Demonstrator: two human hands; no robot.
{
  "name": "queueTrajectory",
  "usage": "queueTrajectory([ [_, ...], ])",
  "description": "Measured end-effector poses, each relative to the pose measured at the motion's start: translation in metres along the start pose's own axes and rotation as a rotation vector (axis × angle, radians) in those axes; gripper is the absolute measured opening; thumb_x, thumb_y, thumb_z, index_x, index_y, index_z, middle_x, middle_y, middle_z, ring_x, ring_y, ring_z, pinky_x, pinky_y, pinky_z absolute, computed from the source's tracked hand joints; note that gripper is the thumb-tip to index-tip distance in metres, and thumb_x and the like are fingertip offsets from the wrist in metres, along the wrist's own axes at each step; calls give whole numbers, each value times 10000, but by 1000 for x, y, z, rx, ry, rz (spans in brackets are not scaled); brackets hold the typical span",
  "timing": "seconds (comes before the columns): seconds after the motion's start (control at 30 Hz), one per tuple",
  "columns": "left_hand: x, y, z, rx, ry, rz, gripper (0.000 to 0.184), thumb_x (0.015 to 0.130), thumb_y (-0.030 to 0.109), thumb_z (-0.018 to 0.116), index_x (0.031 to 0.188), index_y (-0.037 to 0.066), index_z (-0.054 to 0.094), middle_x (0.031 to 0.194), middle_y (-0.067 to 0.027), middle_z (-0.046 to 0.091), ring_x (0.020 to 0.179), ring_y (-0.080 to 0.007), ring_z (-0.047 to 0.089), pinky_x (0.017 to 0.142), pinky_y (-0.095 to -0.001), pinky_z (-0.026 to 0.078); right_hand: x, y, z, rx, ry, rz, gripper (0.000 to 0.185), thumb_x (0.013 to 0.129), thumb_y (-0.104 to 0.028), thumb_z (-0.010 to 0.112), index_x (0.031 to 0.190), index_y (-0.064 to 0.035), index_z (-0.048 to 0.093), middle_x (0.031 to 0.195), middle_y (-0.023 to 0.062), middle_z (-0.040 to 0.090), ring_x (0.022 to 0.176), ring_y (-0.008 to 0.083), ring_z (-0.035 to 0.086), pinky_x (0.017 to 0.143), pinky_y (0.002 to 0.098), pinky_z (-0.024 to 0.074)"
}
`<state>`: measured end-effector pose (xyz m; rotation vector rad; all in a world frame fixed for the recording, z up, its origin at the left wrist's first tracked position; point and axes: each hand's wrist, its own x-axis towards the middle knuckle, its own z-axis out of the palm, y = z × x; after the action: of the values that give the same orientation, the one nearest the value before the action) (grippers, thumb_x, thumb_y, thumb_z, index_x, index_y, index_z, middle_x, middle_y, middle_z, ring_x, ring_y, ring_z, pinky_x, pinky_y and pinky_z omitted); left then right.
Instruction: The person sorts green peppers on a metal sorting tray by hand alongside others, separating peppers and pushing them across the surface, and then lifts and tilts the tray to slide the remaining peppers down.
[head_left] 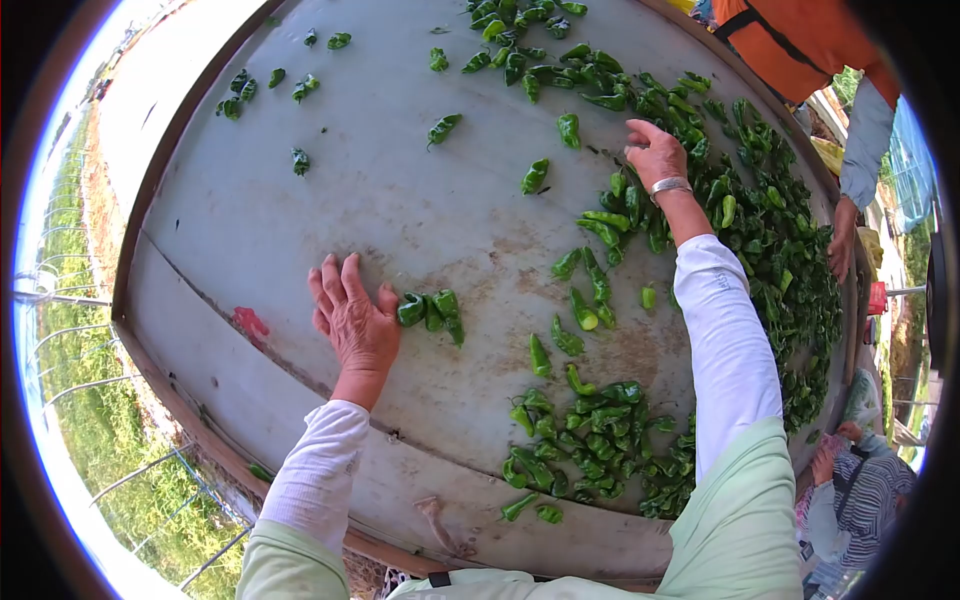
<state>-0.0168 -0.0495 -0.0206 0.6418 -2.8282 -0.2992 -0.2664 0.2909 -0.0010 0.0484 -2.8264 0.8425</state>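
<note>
"Starting with the head view, how is the left hand [360, 325] placed?"
"Its grip is spread and released, just beside a small cluster of green peppers [434, 312] on the worktop [390, 210]."
"And the right hand [658, 158]?"
"It is held beside the larger pepper heap [775, 245]; whether anything is clasped cannot be told."

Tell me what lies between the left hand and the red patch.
Only bare grey tabletop shows between the left hand and the red patch, as seen in the head view.
</note>
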Motion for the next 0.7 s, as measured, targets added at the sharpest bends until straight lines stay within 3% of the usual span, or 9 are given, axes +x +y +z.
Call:
queueTrajectory([
  [0.13,0,3,-1,16,12,-7,552,809,225,587,1318,157,385,1424,-99,306,1356,-344,217,1028,-525,216,5,3,-10,24,-104,-7,307,710,-127,652,1014,-135,686,937,79,691,865,242,656,805,344,511],
  [0.2,-1,2,-1,22,13,-6,552,808,223,586,1318,156,386,1425,-99,306,1356,-344,217,1029,-525,214,2,-3,-11,-108,-209,-29,230,712,-113,651,936,-131,701,914,100,686,861,255,654,802,350,510],
  [0.33,0,1,0,20,20,2,557,803,222,587,1318,155,386,1425,-101,306,1358,-343,213,1031,-524,212,0,-18,0,-316,-162,-110,141,702,-77,634,825,-118,689,864,123,676,858,279,649,791,351,513],
  [0.53,0,1,-1,15,15,-11,559,801,221,590,1318,157,386,1427,-108,305,1358,-346,210,1029,-527,214,5,-17,1,-2,-128,-58,209,682,-77,665,881,-128,706,861,106,681,839,265,652,774,338,516],
  [0.7,1,1,-1,9,8,-13,558,801,219,592,1316,158,387,1427,-111,303,1358,-349,210,1026,-530,216,0,-24,5,-103,-181,-125,227,688,-88,664,908,-126,707,856,111,680,824,268,651,777,350,515],
])
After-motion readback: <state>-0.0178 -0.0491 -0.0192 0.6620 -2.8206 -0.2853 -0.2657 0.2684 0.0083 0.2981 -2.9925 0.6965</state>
